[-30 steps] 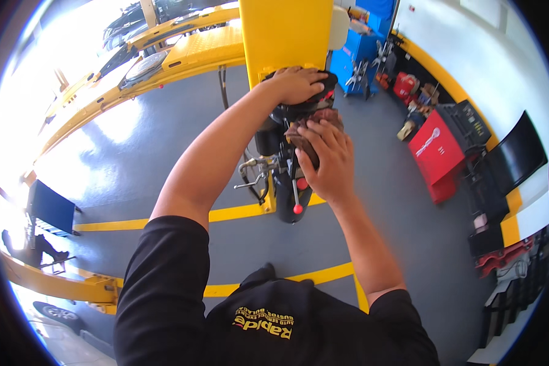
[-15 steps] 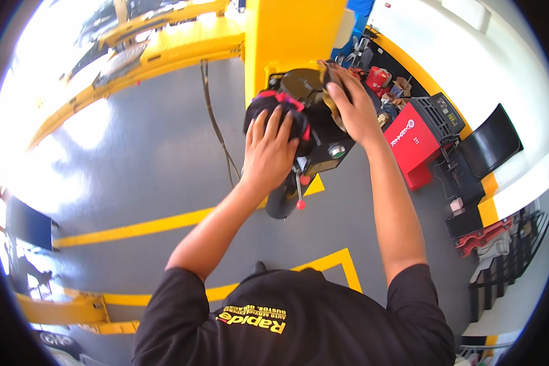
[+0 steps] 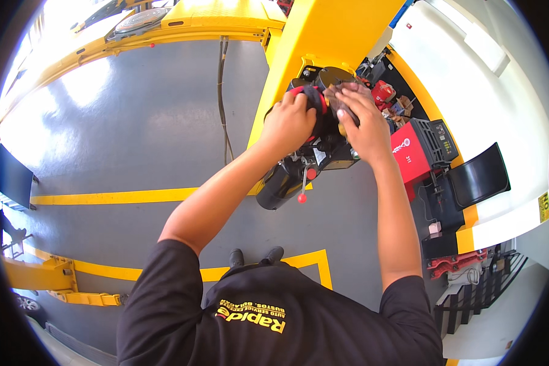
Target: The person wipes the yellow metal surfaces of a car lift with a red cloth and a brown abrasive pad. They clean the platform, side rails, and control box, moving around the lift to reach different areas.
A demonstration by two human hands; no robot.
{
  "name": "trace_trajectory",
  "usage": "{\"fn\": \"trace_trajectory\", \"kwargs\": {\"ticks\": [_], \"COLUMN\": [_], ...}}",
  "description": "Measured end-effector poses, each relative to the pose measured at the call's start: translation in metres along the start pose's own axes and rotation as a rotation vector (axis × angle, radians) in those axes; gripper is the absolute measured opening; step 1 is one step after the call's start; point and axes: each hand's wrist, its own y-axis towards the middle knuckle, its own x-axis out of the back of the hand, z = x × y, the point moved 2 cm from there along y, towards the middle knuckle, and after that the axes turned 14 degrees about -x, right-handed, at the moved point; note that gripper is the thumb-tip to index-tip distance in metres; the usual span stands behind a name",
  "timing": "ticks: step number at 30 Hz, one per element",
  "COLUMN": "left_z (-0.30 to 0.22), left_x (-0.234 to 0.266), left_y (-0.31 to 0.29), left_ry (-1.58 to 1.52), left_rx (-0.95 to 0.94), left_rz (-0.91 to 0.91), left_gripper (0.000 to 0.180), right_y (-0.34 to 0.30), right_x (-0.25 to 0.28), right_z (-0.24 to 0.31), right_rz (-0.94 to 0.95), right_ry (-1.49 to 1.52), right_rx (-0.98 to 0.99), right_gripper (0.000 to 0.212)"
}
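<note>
My left hand (image 3: 290,121) is closed on a bunched black cloth item (image 3: 316,110) with red trim; its exact kind does not show. Close beside it, my right hand (image 3: 367,125) grips a crumpled brown rag (image 3: 334,94), fingers bent over it. Both hands are over a black lift power unit (image 3: 335,75) mounted on a yellow post (image 3: 332,30), and they hide much of its top. Below them, the unit's black cylinder (image 3: 280,188) and a lever with a red knob (image 3: 302,198) stay visible.
Dark hoses (image 3: 224,97) hang from a yellow lift runway (image 3: 213,21) at the far left. To the right stand a red machine (image 3: 412,152) and a black panel (image 3: 479,175) by the white wall. Yellow lines (image 3: 116,197) cross the grey floor.
My left hand has drawn in toward the right one, and its fingers have gone from spread over the black-and-red cloth to curled around it. The whole view has shifted and turned slightly.
</note>
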Motion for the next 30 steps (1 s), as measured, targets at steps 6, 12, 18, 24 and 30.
{"fn": "trace_trajectory", "kwargs": {"ticks": [6,12,18,24,30], "left_z": [0.005,-0.016,0.004,-0.002,0.003], "left_x": [0.022,-0.012,-0.014,-0.003,-0.001], "left_y": [-0.036,-0.019,-0.019,-0.015,-0.004], "left_ry": [-0.377,-0.298,-0.374,-0.362,-0.435], "left_rx": [0.233,0.024,0.153,0.434,0.51], "left_rz": [0.002,-0.247,-0.185,0.1,0.252], "left_gripper": [0.048,0.055,0.082,0.102,0.102], "right_y": [-0.055,-0.055,-0.061,-0.063,-0.07], "right_x": [0.013,-0.014,-0.014,-0.024,-0.041], "right_z": [0.011,0.008,-0.003,-0.038,-0.042], "right_rz": [0.003,-0.253,-0.248,-0.436,-0.585], "right_ry": [0.089,-0.028,0.03,0.269,0.56], "right_rx": [-0.015,-0.084,-0.056,-0.3,-0.42], "right_gripper": [0.028,0.026,0.025,0.028,0.029]}}
